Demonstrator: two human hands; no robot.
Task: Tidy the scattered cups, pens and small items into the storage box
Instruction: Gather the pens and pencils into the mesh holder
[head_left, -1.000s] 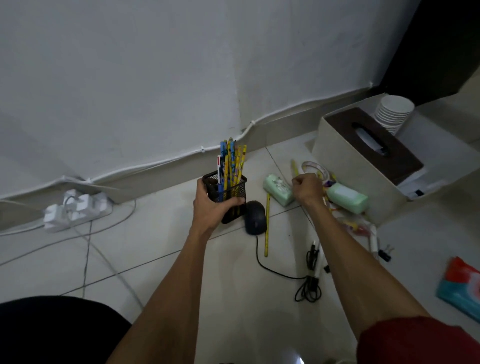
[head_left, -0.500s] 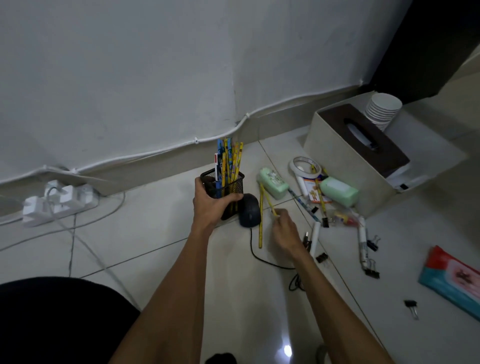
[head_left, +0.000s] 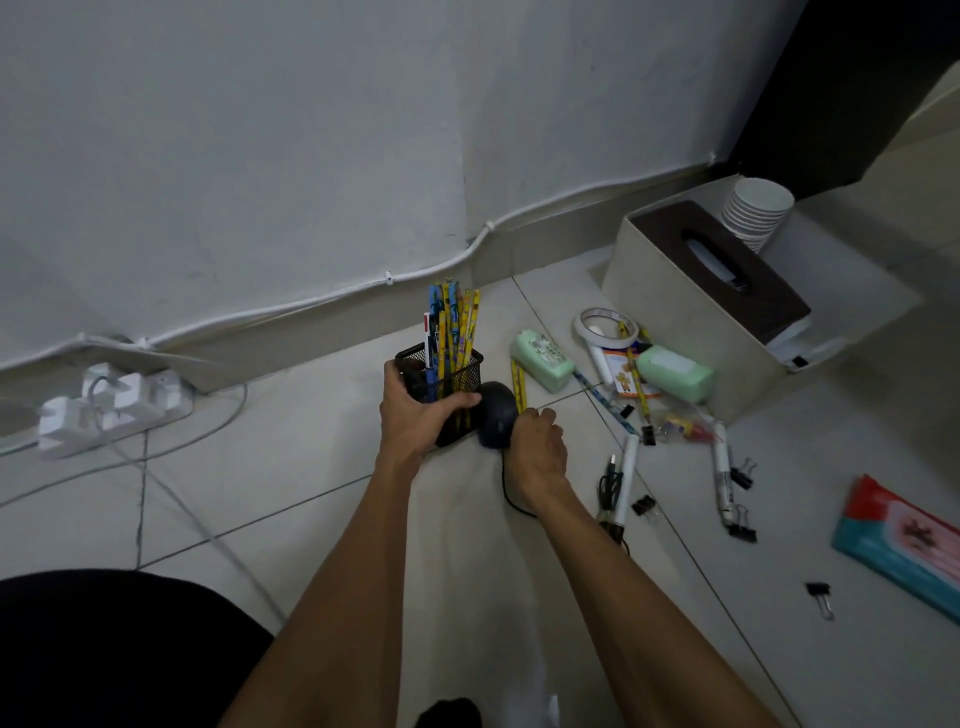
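On the tiled floor (head_left: 311, 519) by the wall, my left hand (head_left: 415, 418) grips the black mesh pen holder (head_left: 460, 376). The thumb lies across its near face and the fingers wrap its far side. The holder stands upright, packed with yellow and blue pencils (head_left: 457, 322). This grip is unchanged from half a second ago.

My right hand (head_left: 537, 452) has moved. One second ago it was up at the tape roll (head_left: 605, 327); half a second ago it was lower and to the right of the loose yellow pencil (head_left: 518, 384). It now sits just beside the dark computer mouse (head_left: 497, 413), knuckles up, fingers curled down at the pencil's near end. I cannot tell whether they pinch the pencil.

The beige storage box (head_left: 675, 332) stands to the right, well apart from the holder. It contains a brown tissue box (head_left: 727, 260) and a stack of white paper cups (head_left: 756, 213).

Between the mouse and the box lie two green packs (head_left: 543, 360), markers (head_left: 626, 478) and binder clips (head_left: 740, 478). A wet-wipe packet (head_left: 904, 540) lies at far right, and a white power strip (head_left: 111, 408) lies at left.
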